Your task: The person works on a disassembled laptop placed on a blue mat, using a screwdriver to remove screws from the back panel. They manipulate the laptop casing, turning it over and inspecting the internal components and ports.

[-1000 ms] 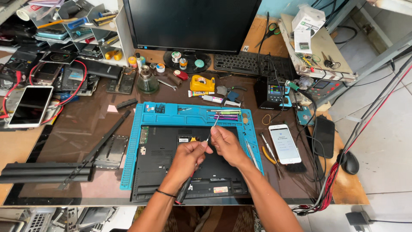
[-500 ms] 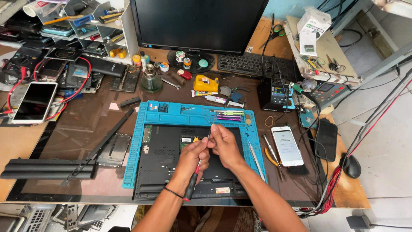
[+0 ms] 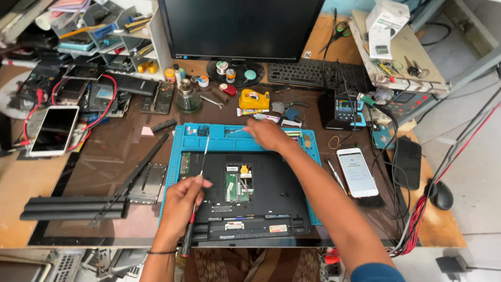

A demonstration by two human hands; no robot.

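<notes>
Blue silicone repair mat (image 3: 175,156) lies in the lower middle of the frame, and an opened black laptop base (image 3: 271,193) rests on it, bottom side up, with a green memory board (image 3: 233,184) bared near its centre. The left hand (image 3: 182,206), low and left of centre, pinches a long thin screwdriver (image 3: 197,196) between thumb and fingers; its shaft runs up toward the mat's upper tray and its dark and red handle points down past the wrist. The right hand (image 3: 269,134) lies over the mat's upper tray strip, just above the laptop base, fingers curled downward; whether it grips anything, I cannot tell. A white smartphone (image 3: 356,172) lies right of the mat, and a black monitor (image 3: 240,26) stands at the top.
</notes>
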